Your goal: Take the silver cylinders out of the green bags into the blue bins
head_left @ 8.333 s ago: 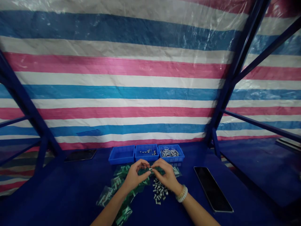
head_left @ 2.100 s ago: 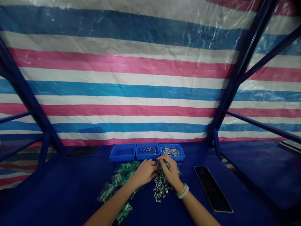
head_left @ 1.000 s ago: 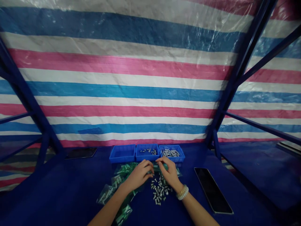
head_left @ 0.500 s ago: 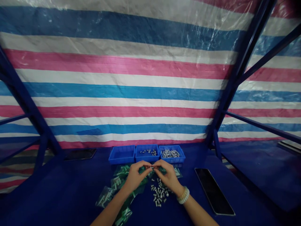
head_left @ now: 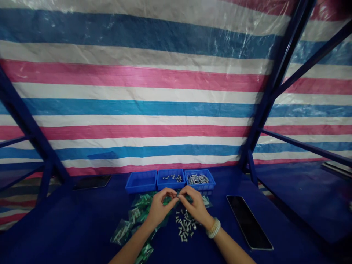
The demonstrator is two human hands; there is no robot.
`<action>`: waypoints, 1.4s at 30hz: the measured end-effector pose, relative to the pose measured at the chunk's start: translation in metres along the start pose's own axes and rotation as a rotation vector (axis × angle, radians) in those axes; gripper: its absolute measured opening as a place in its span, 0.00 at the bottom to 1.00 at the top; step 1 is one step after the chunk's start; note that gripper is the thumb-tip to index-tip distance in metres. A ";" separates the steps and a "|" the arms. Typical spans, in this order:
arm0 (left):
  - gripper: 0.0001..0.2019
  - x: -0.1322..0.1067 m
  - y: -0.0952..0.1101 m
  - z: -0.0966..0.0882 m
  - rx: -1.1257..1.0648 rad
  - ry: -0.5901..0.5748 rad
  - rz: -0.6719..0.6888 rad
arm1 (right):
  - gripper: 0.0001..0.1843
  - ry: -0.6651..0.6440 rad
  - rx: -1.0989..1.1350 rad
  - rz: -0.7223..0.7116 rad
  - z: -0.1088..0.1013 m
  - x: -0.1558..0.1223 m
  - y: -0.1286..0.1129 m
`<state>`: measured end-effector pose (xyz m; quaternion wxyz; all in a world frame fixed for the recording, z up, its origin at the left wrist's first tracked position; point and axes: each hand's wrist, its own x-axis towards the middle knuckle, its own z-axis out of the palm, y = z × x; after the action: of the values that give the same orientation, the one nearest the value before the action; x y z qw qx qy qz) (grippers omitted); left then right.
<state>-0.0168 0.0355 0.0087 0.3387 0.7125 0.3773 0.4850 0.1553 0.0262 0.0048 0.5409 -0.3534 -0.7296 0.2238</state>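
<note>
My left hand (head_left: 160, 205) and my right hand (head_left: 195, 206) meet in front of the bins, thumbs and forefingers pinched together. Between the fingertips is a small metal screw (head_left: 177, 195), mostly hidden by them. Below my right hand, a loose pile of short silvery screws (head_left: 186, 227) lies on the blue table (head_left: 90, 223). Clear plastic bags of metal pins (head_left: 121, 231) and greenish bags (head_left: 144, 253) are spread under and beside my left hand. A pale beaded bracelet (head_left: 213, 228) circles my right wrist.
Three blue bins stand in a row: a left bin (head_left: 141, 190), a middle bin (head_left: 171, 186) with a few small metal parts, and a right bin (head_left: 200, 186) full of metal pins. One phone (head_left: 249, 222) lies right, another dark phone (head_left: 92, 182) back left. Blue frame posts (head_left: 264, 110) flank a striped sheet.
Both hands stay together at nearly the same spot, fingertips slightly shifted around the screw, which shows less now. The whole view has moved slightly.
</note>
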 end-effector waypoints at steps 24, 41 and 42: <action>0.05 0.009 -0.009 -0.012 0.605 -0.630 0.243 | 0.10 0.196 -0.033 0.025 -0.004 0.002 0.010; 0.05 0.006 -0.014 -0.008 0.661 -0.625 0.254 | 0.11 0.166 -0.035 0.023 -0.004 0.002 0.006; 0.05 0.006 -0.014 -0.008 0.656 -0.620 0.255 | 0.11 0.168 -0.039 0.025 -0.004 0.002 0.006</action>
<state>-0.0259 0.0482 0.0015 0.1303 0.9338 0.3013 0.1421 0.1603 0.0318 0.0032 0.5904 -0.3902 -0.6816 0.1860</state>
